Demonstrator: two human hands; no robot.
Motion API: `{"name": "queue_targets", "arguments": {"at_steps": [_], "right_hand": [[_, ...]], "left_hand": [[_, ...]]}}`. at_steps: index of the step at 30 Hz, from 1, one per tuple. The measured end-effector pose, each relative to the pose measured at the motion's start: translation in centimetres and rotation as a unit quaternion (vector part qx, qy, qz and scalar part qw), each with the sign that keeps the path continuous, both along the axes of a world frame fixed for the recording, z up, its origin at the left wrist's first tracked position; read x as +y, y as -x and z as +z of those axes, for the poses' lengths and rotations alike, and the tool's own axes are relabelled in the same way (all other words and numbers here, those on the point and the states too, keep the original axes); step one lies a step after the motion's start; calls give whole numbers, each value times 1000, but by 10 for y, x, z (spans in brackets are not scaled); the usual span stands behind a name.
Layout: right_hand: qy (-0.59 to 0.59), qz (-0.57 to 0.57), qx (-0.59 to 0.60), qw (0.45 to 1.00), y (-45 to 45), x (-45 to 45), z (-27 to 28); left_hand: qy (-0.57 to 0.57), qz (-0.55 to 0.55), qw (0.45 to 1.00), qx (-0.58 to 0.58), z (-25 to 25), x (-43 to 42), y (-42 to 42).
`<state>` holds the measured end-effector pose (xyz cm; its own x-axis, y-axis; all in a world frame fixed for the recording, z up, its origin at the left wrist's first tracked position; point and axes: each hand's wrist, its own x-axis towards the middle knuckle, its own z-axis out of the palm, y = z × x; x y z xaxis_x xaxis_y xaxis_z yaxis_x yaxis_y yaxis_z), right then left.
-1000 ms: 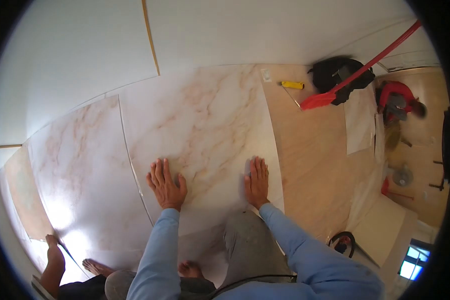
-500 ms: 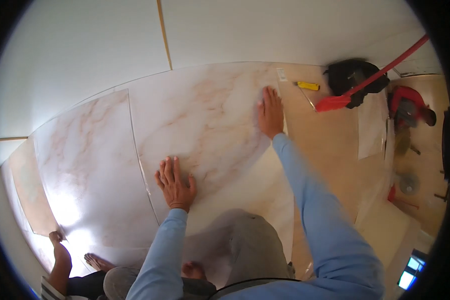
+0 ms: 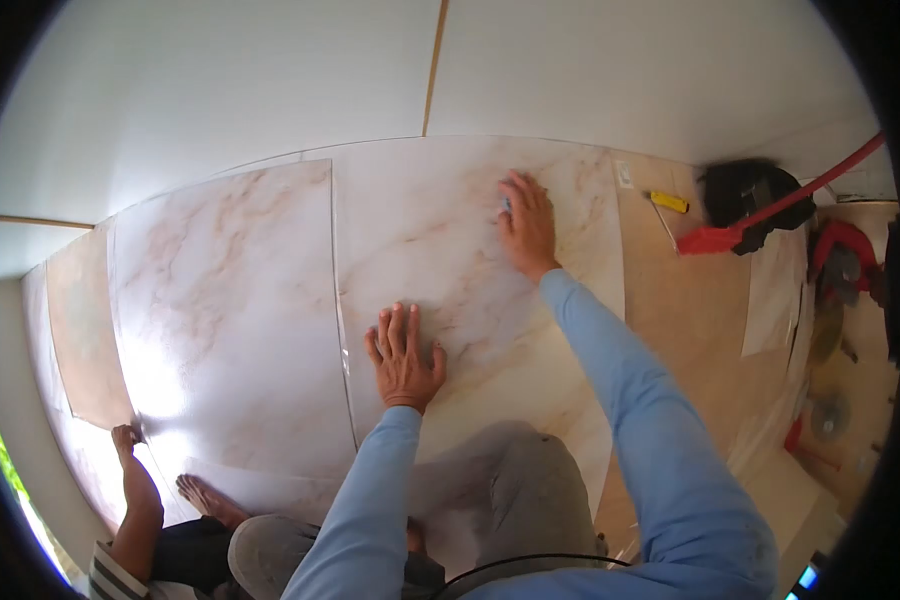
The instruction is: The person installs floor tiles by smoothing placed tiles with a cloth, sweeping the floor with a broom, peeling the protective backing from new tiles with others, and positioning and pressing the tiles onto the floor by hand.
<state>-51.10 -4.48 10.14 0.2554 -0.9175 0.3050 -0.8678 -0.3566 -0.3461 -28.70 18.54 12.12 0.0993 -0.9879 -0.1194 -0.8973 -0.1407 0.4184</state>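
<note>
My left hand (image 3: 407, 362) lies flat with fingers spread on a marble-patterned sheet (image 3: 440, 210), just right of the seam with a neighbouring marble-patterned sheet (image 3: 220, 300). Farther up the same sheet is my right hand (image 3: 530, 228), its fingers stretched out and lightly bent over the surface. A small light-blue spot shows at its fingers; what it is I cannot make out. The sheet's right edge borders bare tan flooring, where a yellow utility knife (image 3: 669, 202) lies.
A red broom (image 3: 710, 239) and a black bag (image 3: 755, 195) lie by the wall at right. At lower left, another person's hand (image 3: 125, 438) touches a sheet edge near a bare foot (image 3: 208, 496). Someone in red (image 3: 838, 255) is at far right.
My right hand has moved left across the sheet, away from its right edge. My left hand stays near the seam. The view has turned left.
</note>
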Motion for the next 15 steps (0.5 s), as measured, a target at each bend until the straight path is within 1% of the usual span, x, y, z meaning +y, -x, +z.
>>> {"name": "queue_targets", "arguments": {"at_steps": [5, 8, 11, 15], "right_hand": [[6, 30, 70, 997, -72, -14, 28], [-12, 68, 101, 992, -94, -46, 31], [-51, 73, 131, 987, -111, -61, 40], [-37, 62, 113, 991, -114, -70, 32]], "left_hand": [[-6, 5, 1000, -4, 2, -1, -1], [7, 7, 1000, 11, -1, 0, -1], [14, 8, 1000, 17, 0, 0, -2], [16, 10, 1000, 17, -2, -1, -2]]}}
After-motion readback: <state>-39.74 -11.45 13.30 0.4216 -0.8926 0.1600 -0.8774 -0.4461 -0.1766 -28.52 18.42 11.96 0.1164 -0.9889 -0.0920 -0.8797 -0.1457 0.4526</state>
